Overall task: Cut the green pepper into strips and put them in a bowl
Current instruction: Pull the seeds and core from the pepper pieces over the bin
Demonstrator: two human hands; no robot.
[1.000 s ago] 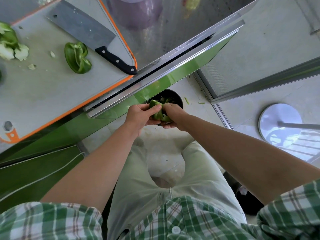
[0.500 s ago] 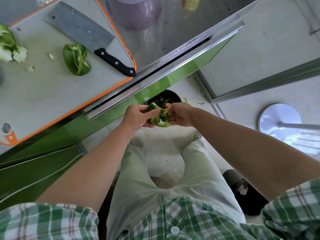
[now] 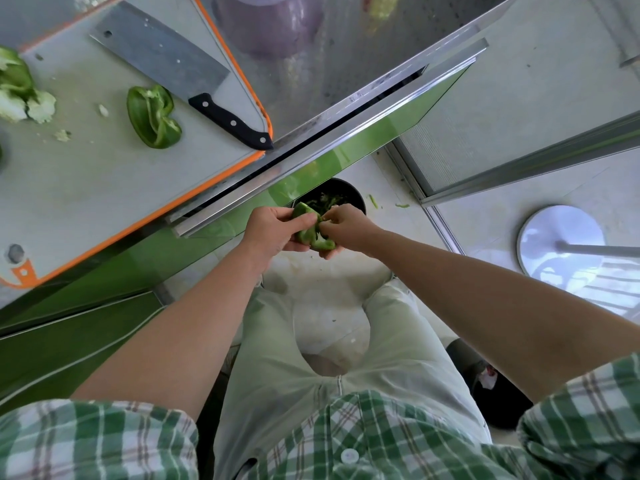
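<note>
Both hands are engaged below the front edge of the bench (image 3: 332,71), which is a sheet-metal surface with a green front panel. The left hand (image 3: 273,233) grasps a curved piece of green pepper (image 3: 306,233), with its fingers curled behind the piece and its thumb laid across the front. The right hand (image 3: 349,230) meets it from the other side, fingertips pinching at the inner face of the same piece and lower fingers tucked beneath it. The held piece is directly above a round black container (image 3: 349,190) standing on the floor, which holds green scraps. Two small green bits (image 3: 373,201) lie on the floor tiles just beside the container. On the bench sits a grey cutting board with an orange rim (image 3: 86,188). A second, hollow green pepper half (image 3: 152,117) lies on the board, untouched. Just beside it is a broad steel cleaver with a black riveted handle (image 3: 162,53), lying flat with the handle reaching the board's corner. Pale green and white trimmings (image 3: 20,95) are at the board's left edge. A blurred purple vessel (image 3: 266,26) stands beyond the board.
</note>
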